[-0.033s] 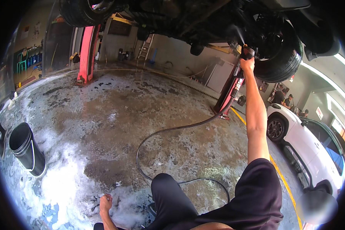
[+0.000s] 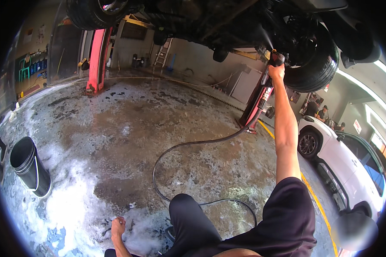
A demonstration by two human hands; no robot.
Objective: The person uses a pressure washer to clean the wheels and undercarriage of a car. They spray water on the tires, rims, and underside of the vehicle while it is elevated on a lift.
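Note:
My right arm is stretched up and forward, and my right hand [image 2: 276, 72] grips a pressure-washer spray gun [image 2: 277, 58] beneath a raised vehicle. A thin white jet leaves its tip towards the dark underbody [image 2: 210, 21]. Close to the gun, on the right, is a black tyre [image 2: 315, 68]. From the gun's lower end a black hose [image 2: 193, 143] drops and curves over the wet floor towards my legs. My left hand [image 2: 118, 225] hangs low beside my left thigh with its fingers curled in; no object shows in it.
Foam [image 2: 70, 192] covers the floor on the left, around a black bucket [image 2: 32, 167]. Red lift posts [image 2: 97, 62] stand far left and behind the gun [image 2: 255, 103]. A white car [image 2: 330, 150] is parked at right past a yellow line [image 2: 315, 192]. Several people [image 2: 321, 112] are beyond it.

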